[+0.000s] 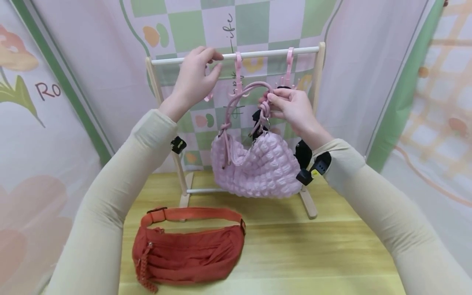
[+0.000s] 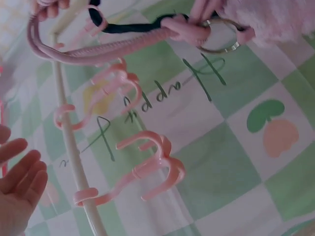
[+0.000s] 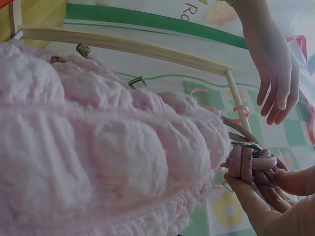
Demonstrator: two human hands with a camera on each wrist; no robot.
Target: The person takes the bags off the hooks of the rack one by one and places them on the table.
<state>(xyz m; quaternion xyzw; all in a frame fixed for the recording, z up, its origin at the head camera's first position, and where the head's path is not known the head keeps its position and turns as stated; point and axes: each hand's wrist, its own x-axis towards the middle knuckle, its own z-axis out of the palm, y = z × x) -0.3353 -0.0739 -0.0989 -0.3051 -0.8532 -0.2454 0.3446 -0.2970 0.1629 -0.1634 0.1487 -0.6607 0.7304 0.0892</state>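
Observation:
A pink puffy quilted handbag (image 1: 258, 168) hangs in front of the rack from its pink cord handle (image 1: 236, 98). My right hand (image 1: 293, 108) pinches that handle near its knotted right end; in the right wrist view the fingers (image 3: 246, 196) and thumb close on the knot beside a metal ring (image 3: 248, 145). Up at the left part of the white rail (image 1: 276, 53), my left hand (image 1: 197, 78) holds nothing, its fingers loosely bent. Pink hooks (image 2: 157, 164) hang from the rail close to it; the middle hook (image 1: 238, 73) is just behind the handle.
An orange-red waist bag (image 1: 188, 254) lies on the wooden table (image 1: 317, 254) at front left. Something black (image 1: 304, 153) hangs at the rack's right side, partly behind the handbag. Wooden posts (image 1: 318, 78) and feet hold the rack up. A printed curtain (image 1: 343, 82) stands behind.

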